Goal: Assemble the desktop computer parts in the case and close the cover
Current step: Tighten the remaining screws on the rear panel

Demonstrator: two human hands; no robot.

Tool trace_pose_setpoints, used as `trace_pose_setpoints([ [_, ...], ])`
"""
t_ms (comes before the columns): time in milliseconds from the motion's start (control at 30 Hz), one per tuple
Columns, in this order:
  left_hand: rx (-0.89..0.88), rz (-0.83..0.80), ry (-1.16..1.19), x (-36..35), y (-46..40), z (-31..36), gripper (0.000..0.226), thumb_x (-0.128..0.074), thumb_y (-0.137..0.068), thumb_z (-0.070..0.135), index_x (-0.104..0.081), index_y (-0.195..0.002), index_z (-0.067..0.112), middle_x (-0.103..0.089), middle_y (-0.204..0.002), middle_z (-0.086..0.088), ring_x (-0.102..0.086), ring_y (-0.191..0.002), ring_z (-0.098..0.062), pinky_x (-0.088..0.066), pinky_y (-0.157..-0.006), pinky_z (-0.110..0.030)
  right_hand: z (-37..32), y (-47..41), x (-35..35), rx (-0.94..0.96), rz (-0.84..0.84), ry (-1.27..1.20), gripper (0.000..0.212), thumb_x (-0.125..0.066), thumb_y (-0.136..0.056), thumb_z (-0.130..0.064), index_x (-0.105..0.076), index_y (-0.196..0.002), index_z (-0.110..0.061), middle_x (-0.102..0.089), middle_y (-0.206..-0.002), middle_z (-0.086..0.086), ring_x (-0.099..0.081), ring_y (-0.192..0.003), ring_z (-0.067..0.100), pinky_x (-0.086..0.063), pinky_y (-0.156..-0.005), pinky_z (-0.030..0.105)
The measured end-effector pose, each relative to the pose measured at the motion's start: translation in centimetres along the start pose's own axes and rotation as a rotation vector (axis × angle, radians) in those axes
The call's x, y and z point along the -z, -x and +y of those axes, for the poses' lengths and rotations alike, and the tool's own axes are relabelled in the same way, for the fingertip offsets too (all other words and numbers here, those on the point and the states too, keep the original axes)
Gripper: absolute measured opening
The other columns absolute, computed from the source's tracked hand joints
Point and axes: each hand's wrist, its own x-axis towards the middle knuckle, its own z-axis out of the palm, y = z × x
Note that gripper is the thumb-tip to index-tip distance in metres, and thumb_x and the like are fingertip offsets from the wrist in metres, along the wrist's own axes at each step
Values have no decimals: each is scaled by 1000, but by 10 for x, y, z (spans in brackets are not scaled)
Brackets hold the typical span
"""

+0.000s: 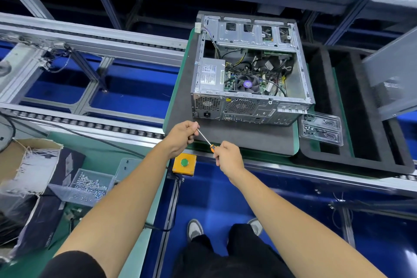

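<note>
Screwdriver (206,140) held in both hands, just in front of the open computer case (250,70), near its rear panel. Right hand (228,157) grips the orange handle; left hand (184,133) pinches the shaft at the tip end. Long axis runs diagonally, tip up-left toward the case's rear-left corner. Case lies on its side on a grey mat (243,140), open side up.

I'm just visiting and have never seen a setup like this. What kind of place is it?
Most likely a factory assembly line for computers. An open computer case sits on a padded pallet riding a roller conveyor, a bin of screws stands ready, and a green push button is fixed at the station's edge.
</note>
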Motion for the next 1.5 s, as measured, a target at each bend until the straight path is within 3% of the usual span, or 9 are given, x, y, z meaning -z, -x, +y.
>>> trace_pose_setpoints([
  [200, -91, -23, -284, 15, -8, -8, 18, -49, -106, 13, -58, -91, 15, -62, -74, 1, -43, -62, -9, -38, -60, -20, 6, -4, -6, 37, 26, 92, 23, -56, -84, -21, -48, -63, -18, -54, -53, -5, -47, -62, 23, -37, -68, 39],
  [333, -188, -99, -501, 25, -16, -3, 12, -54, -103, 10, -57, -92, 8, -62, -76, 0, -54, -75, -13, -43, -78, -30, 7, -14, -6, 45, 56, 172, 27, -60, -88, -27, -45, -66, -20, -58, -60, -3, -48, -63, 24, -36, -66, 37],
  [500, -284, -87, -564, 25, -28, 1, 10, -56, -101, 9, -57, -93, 2, -63, -78, 0, -55, -78, -13, -45, -83, -32, 6, -21, -8, 29, 74, 133, 22, -57, -83, -24, -46, -64, -21, -52, -53, -8, -46, -62, 24, -35, -66, 39],
  [600, -311, -88, -575, 24, -34, -2, 10, -59, -99, 9, -60, -89, 9, -65, -78, 2, -57, -78, -11, -46, -83, -32, 7, -23, -9, 34, 87, 157, 19, -56, -81, -25, -48, -65, -21, -54, -55, -7, -48, -62, 23, -36, -66, 38],
  [767, -266, -34, -447, 24, -37, -7, 12, -57, -102, 15, -64, -92, 16, -68, -76, 7, -53, -62, 4, -40, -62, -15, 10, -25, -14, 29, 67, 23, 18, -55, -81, -18, -49, -65, -17, -52, -53, 0, -45, -58, 22, -33, -65, 39],
  [867, -203, 7, -297, 21, -37, -7, 15, -55, -104, 16, -65, -93, 16, -66, -76, 4, -45, -55, 2, -36, -54, -15, 12, -27, -21, 36, 65, -45, 20, -57, -87, -16, -51, -67, -13, -50, -50, 0, -46, -57, 20, -38, -64, 38],
  [1067, -71, -66, 5, 15, -34, -3, 24, -51, -106, 23, -60, -88, 10, -53, -71, 3, -31, -59, -8, -26, -51, -19, 8, -35, -28, 34, 28, -151, 32, -54, -86, -3, -44, -59, -16, -49, -49, 3, -35, -41, 12, -28, -39, 22],
  [1500, -161, 27, -58, 17, -29, -8, 15, -55, -104, 17, -63, -92, 14, -55, -76, 2, -36, -62, -7, -30, -56, -20, 17, -32, -25, 52, 41, -108, 29, -54, -86, -3, -44, -62, -15, -55, -57, 4, -41, -45, 13, -31, -47, 28],
])
